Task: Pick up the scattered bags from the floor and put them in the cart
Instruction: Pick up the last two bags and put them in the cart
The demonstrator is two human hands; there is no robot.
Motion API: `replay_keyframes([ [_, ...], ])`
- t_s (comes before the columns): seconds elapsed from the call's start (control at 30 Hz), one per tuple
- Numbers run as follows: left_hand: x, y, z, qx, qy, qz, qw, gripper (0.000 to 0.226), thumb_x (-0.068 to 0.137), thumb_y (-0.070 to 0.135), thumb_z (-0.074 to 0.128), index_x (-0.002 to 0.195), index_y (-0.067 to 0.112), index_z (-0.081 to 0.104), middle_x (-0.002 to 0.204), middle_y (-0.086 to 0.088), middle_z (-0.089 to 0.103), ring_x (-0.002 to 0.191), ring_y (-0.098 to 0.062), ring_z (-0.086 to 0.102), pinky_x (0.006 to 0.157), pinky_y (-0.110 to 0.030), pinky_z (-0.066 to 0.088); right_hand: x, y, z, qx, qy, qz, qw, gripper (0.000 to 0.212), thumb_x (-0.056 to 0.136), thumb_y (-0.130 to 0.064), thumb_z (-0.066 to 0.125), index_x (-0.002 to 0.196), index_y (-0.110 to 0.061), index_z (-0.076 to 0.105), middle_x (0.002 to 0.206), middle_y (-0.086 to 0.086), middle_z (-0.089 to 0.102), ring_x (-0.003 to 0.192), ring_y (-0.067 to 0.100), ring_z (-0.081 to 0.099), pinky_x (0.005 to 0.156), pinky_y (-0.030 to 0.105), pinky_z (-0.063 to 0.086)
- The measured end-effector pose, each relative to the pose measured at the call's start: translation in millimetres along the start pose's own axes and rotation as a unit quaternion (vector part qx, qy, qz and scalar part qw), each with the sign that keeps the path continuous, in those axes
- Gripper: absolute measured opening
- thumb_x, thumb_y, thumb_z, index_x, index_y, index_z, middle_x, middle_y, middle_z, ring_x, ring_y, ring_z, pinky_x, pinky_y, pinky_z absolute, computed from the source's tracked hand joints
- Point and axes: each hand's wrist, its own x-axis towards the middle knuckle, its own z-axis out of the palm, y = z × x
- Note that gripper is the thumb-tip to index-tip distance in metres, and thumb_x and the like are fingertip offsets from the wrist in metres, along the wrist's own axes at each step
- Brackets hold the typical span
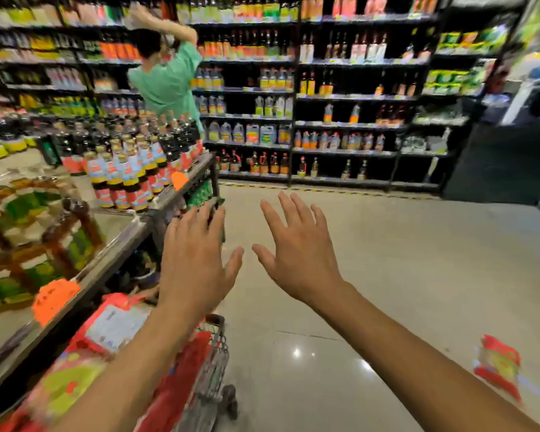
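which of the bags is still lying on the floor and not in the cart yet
The red and yellow bag at the lower right, alone on the tiles right of the right arm. The other bags already sit in the cart on the left.

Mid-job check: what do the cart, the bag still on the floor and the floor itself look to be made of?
The wire shopping cart with red trim looks like bare grey metal wire; its red rim is probably plastic. The red and yellow bag on the floor looks like glossy printed plastic film, though blur leaves that open. The pale beige floor looks like polished tile: it mirrors the lights and shows a thin joint line.
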Motion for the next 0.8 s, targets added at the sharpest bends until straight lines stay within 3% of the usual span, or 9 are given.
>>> replay_keyframes([
  [0.23,82.2,203.9,58.7,-0.071,-0.015,0.149,0.986,0.074,0.093,0.05,0.059,0.152,0.008,0.04,0.157,-0.018,0.044,0.14,-0.042,0.043,0.115,-0.059,0.036,-57.0,209.0,-26.5,-0.059,0.003,0.18,0.982,0.072,0.097,-0.06,0.043,0.158,-0.026,0.024,0.165,0.011,0.026,0.153,0.032,0.02,0.122,0.053,0.013],
  [0.4,117.6,341.7,97.4,-0.11,-0.026,0.219,0.969,0.075,0.094,0.053,0.057,0.156,0.015,0.035,0.163,-0.012,0.038,0.149,-0.036,0.035,0.122,-0.056,0.029,-99.1,337.1,-38.0,-0.082,-0.004,0.266,0.961,0.073,0.097,-0.06,0.043,0.158,-0.027,0.021,0.166,0.011,0.023,0.153,0.032,0.02,0.122,0.053,0.013],
  [0.6,145.9,468.9,137.8,-0.139,-0.054,0.299,0.943,0.075,0.096,0.054,0.055,0.157,0.017,0.033,0.165,-0.011,0.035,0.15,-0.034,0.034,0.124,-0.053,0.028,-153.6,448.9,-42.8,-0.097,-0.015,0.358,0.928,0.073,0.097,-0.059,0.043,0.158,-0.026,0.021,0.166,0.011,0.023,0.153,0.033,0.019,0.123,0.054,0.014],
  [0.8,177.6,552.3,196.1,-0.162,-0.086,0.369,0.911,0.074,0.097,0.055,0.053,0.157,0.018,0.033,0.164,-0.01,0.036,0.15,-0.034,0.034,0.123,-0.053,0.028,-172.0,535.0,-23.1,-0.129,-0.021,0.429,0.894,0.073,0.095,-0.06,0.046,0.157,-0.025,0.027,0.163,0.012,0.03,0.15,0.033,0.026,0.121,0.052,0.017],
])
